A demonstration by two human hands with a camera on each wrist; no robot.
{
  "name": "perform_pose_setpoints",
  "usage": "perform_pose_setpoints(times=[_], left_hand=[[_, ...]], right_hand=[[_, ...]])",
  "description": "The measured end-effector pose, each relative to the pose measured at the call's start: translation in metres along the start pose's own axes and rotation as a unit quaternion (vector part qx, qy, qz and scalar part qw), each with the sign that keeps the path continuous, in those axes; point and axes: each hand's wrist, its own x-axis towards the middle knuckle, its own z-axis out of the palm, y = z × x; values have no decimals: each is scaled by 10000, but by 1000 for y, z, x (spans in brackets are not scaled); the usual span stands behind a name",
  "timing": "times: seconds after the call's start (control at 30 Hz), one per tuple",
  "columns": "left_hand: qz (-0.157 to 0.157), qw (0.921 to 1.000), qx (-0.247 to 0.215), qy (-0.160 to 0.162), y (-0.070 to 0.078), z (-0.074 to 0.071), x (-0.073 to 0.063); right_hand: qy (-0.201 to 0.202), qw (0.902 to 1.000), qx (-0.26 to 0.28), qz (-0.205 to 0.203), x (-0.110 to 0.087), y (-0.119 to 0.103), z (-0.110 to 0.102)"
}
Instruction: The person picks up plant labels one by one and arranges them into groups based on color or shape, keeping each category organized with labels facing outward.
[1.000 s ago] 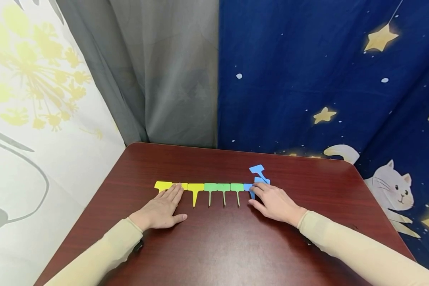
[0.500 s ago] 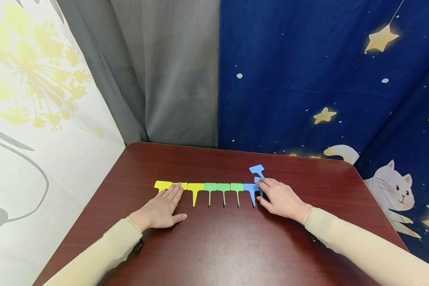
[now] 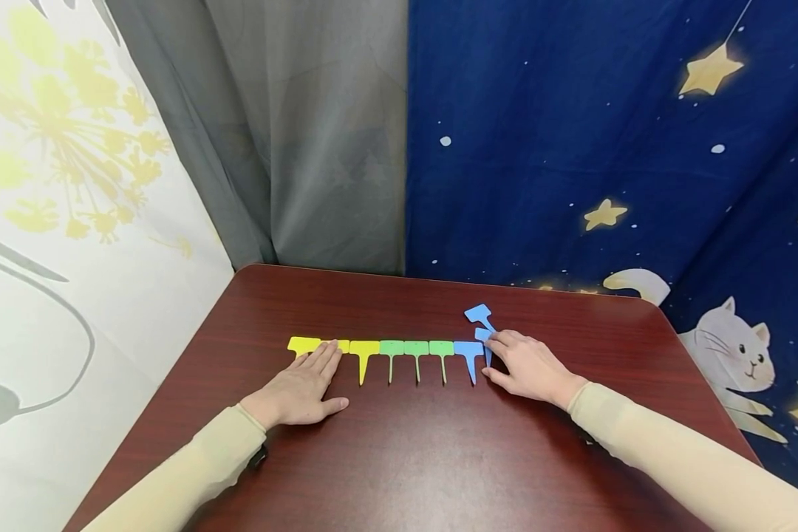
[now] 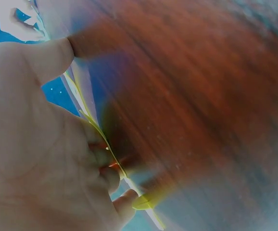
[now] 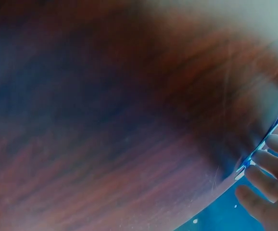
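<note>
In the head view a row of T-shaped plant labels lies on the table, heads side by side. Yellow labels point(image 3: 363, 349) are at the left, green labels point(image 3: 415, 347) in the middle, and a blue label point(image 3: 468, 349) follows at the right. My left hand point(image 3: 299, 388) rests flat on the left yellow labels with its fingers straight, covering part of them. My right hand point(image 3: 528, 366) touches a second blue label point(image 3: 483, 335), fingertips at its head and thumb beside its stem. A third blue label point(image 3: 478, 313) lies slanted behind it. My right fingers point(image 5: 269, 168) partly hide the second label.
The dark red wooden table point(image 3: 399, 458) has rounded back corners. Behind it hang a grey curtain point(image 3: 335, 148) and a blue star-patterned curtain point(image 3: 505, 148). A white patterned cloth point(image 3: 53, 332) borders the left side.
My right hand has moved right, off the first blue label, which now shows fully in the row, and onto the second blue label. The left hand has stayed in place.
</note>
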Motion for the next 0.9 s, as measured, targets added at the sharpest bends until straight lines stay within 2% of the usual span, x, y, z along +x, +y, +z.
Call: perform_pose_setpoints(times=[0.17, 0.5, 0.6, 0.73, 0.8, 0.9], left_hand=[[-6, 10000, 21, 2, -1, 1, 1], [-28, 9999, 114, -45, -3, 1, 1], [-55, 9999, 62, -62, -2, 1, 1], [-35, 10000, 14, -85, -1, 2, 0], [-24, 9999, 38, -93, -1, 2, 1], [-35, 10000, 59, -65, -1, 1, 1]], right_hand=[[98, 9995, -110, -297, 2, 8, 0], [609, 9943, 257, -837, 13, 23, 5], [754, 9887, 146, -1289, 16, 26, 5], [1015, 9760, -216, -1915, 18, 28, 4], [1180, 9716, -338, -2024, 17, 30, 1], [1456, 9690, -394, -1956, 18, 33, -7]])
